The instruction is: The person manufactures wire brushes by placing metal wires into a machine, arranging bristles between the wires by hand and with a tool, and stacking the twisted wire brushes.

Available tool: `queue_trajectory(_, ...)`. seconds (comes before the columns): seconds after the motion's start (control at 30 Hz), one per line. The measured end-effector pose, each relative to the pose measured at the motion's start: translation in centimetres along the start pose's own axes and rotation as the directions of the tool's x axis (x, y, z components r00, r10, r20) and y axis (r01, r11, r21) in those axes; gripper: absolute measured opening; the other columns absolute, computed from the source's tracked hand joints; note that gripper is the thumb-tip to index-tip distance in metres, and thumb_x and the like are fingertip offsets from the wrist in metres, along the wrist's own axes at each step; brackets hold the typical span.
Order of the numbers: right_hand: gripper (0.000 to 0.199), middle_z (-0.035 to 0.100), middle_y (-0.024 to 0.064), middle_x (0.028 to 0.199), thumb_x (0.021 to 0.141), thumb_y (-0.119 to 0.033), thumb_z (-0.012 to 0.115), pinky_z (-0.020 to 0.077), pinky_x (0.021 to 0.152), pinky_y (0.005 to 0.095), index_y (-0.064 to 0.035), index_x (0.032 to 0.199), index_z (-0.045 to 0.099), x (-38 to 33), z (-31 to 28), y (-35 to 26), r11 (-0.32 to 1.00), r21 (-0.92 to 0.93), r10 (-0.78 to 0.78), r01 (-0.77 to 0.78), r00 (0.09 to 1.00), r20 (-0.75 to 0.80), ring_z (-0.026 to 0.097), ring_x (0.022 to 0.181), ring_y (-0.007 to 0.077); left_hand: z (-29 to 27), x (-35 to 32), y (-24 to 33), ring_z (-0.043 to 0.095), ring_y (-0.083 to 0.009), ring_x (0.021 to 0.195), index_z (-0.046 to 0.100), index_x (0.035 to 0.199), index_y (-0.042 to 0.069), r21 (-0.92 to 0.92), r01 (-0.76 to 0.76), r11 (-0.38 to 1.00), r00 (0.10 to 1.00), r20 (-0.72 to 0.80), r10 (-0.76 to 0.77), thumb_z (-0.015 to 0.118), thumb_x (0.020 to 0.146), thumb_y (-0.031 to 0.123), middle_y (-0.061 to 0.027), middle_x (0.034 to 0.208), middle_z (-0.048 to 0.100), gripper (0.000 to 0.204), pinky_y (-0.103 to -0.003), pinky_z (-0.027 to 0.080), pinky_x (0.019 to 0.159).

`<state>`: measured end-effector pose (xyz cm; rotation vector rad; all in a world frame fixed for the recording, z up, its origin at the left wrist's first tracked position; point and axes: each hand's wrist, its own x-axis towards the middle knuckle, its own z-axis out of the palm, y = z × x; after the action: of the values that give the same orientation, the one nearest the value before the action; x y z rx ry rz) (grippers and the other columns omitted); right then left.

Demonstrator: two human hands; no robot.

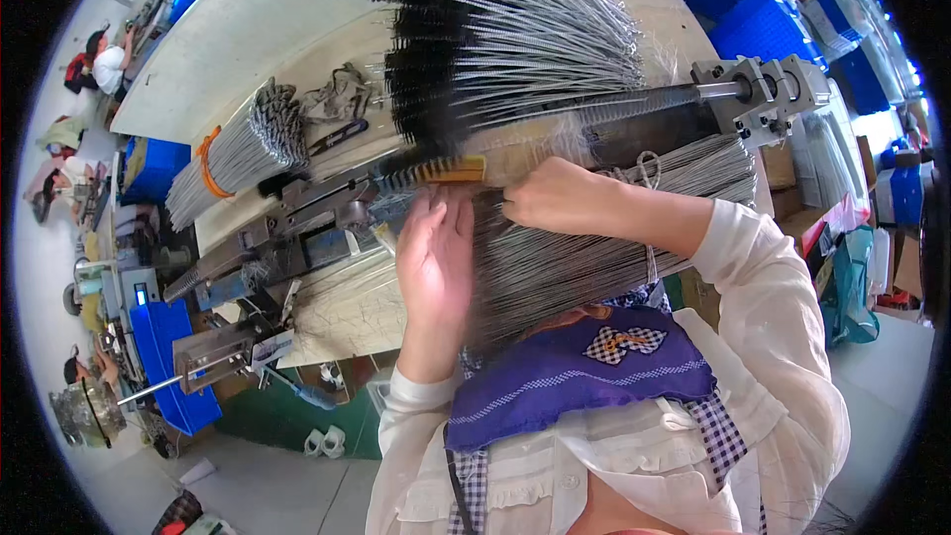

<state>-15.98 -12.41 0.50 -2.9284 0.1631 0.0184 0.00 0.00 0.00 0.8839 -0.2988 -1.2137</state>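
My left hand (pixel 436 253) is upright at the front of a long metal machine (pixel 332 213), its fingers stretched out near a yellow block (pixel 456 170). My right hand (pixel 557 198) is closed just right of that block; what its fingers hold is hidden. Under my right forearm lies a thick bundle of thin grey wires (pixel 594 263), tied with cord. Dark blurred strands hang between my hands. Behind the machine is a large pile of twisted-wire brushes (pixel 535 30) with black bristles. A bristled wire (pixel 416 176) runs beside the yellow block.
A brush bundle (pixel 238 144) held by an orange band lies at the back left, beside a crumpled cloth (pixel 337 94) and a dark-handled tool (pixel 339 137). A metal clamp block (pixel 763 99) ends the machine at right. Blue crates (pixel 758 25) stand beyond. Other people sit far left.
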Motion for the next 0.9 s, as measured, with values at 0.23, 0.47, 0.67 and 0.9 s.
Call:
queue_trajectory(0.23,0.008,0.062,0.0096,0.077,0.077,-0.007,0.058,0.0533,0.058,0.0359,-0.0001,0.08,0.059,0.3,-0.2,0.3,0.998,-0.037,-0.04,0.044,0.994,0.1,0.066,0.071,0.0259,-5.7,-10.1,3.6,0.033,-0.0379,0.136,0.039,0.138,-0.005,0.291,-0.146,0.946,0.983,-0.062,0.171,0.05,0.093,0.02,-0.0241,0.141,0.042,0.052,-0.053,0.031,0.11)
queue_trajectory(0.47,0.014,0.062,0.0109,0.078,0.078,-0.008,0.061,0.0524,0.059,0.0373,0.0016,0.087,0.057,0.2,-0.7,0.2,0.997,-0.072,-0.024,0.032,0.995,0.1,0.066,0.069,0.0265,-23.8,-17.5,10.4,0.054,-0.0419,0.114,0.018,0.15,0.007,0.556,0.796,-0.239,0.384,-0.16,0.909,0.06,0.084,0.016,-0.0265,0.132,0.05,0.079,-0.047,0.048,0.087)
queue_trajectory(0.67,0.021,0.063,0.013,0.082,0.081,-0.015,0.065,0.0501,0.062,0.0424,-0.0024,0.093,0.053,-4.3,-4.0,-0.7,0.9,0.414,0.198,-0.137,0.974,-0.109,0.065,0.073,0.0319,-25.8,-20.6,12.9,0.065,-0.0416,0.091,0.017,0.15,0.007,0.583,0.799,0.144,0.237,-0.526,0.817,0.062,0.081,0.015,-0.0267,0.105,0.065,0.083,-0.046,0.052,0.076)
queue_trajectory(0.9,0.01,0.056,0.0028,0.083,0.089,-0.011,0.062,0.0439,0.059,0.0269,-0.0031,0.094,0.057,-14.2,-11.7,-0.1,0.727,0.668,0.619,0.158,0.269,-0.738,0.054,0.069,0.0119,-20.4,-11.7,7.3,0.055,-0.0337,0.118,0.019,0.148,-0.001,0.66,0.535,-0.527,0.507,0.248,0.826,0.06,0.09,0.022,-0.0257,0.131,0.051,0.075,-0.041,0.046,0.097)
